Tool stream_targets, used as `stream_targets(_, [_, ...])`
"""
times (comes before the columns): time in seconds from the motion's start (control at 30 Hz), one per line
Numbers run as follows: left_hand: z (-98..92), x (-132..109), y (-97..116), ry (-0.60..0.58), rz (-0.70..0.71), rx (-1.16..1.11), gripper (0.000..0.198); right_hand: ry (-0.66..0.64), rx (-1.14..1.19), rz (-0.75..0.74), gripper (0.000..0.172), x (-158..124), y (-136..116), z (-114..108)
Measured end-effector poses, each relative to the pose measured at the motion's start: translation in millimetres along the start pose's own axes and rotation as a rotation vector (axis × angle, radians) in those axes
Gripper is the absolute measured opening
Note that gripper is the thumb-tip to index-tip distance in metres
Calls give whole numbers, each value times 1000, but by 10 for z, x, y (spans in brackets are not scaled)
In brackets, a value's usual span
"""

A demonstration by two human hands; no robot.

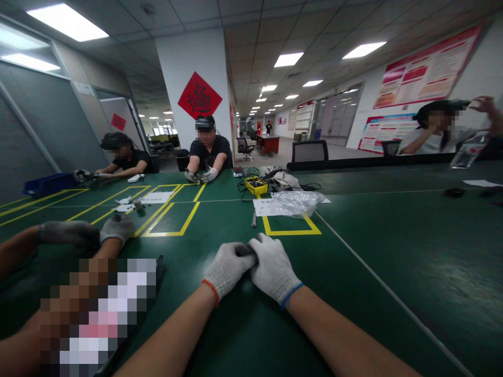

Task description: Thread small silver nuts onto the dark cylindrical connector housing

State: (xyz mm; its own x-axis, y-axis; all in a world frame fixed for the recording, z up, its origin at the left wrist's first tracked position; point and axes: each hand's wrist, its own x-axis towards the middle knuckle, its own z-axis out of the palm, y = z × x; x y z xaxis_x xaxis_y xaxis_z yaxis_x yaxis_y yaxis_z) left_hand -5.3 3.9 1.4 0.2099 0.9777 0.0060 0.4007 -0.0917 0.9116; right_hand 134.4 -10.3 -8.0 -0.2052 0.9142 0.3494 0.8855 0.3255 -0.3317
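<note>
Both hands are gloved in off-white knit and meet over the green table [334, 293], the left hand [231, 266] with an orange cuff and the right hand [273, 267] with a blue one. Their fingers are curled and drawn together, touching at the tips; the left hand's thumb and forefinger look darkened, and I cannot tell whether anything is pinched between the hands. Nearest beyond them lies a slim grey piece [254, 219], at the near left corner of a white sheet [263, 208]. A crumpled clear plastic bag [301, 203] rests over the sheet's right part, and a yellow tape outline [293, 232] runs on the table in front of it. Farther back stand a yellow box [256, 186] and a tangle of black cables [312, 187]. To the left, a co-worker's gloved hand [117, 229] is near a small upright cylinder [139, 207]. Across the table another person [210, 152] leans over with both gloved hands close together, what they hold too small to make out.
</note>
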Motion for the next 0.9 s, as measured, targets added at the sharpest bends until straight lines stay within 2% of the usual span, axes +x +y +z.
stream_targets(0.43, [-10, 39, -63, -34, 6, -33, 23, -10, -10, 44, 16, 0, -9, -21])
stream_targets(0.67, [6, -7, 3, -11, 45, 120, 22, -23, -70, 54, 15, 10, -15, -4])
stream_targets(0.9, [31, -7, -4, 30, 85, 178, 22, -17, -80, 60, 16, 15, -7, 21])
